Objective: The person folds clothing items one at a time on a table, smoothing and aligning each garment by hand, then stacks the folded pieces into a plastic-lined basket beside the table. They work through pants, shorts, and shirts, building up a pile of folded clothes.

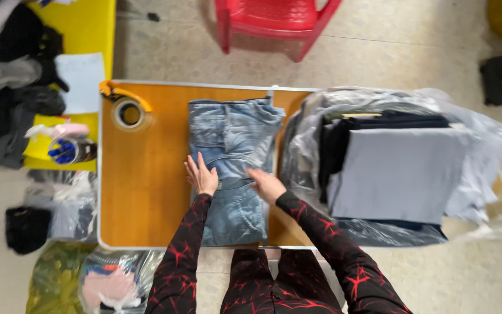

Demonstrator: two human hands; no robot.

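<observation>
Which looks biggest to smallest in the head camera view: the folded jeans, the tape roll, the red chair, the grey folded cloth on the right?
1. Grey folded cloth
2. Folded jeans, under both hands
3. Red chair, cut off by the frame and farther away, so unsure
4. Tape roll

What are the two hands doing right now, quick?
Left hand: open, fingers spread flat on the folded blue jeans.
Right hand: open, palm down on the same jeans, holding nothing.
</observation>
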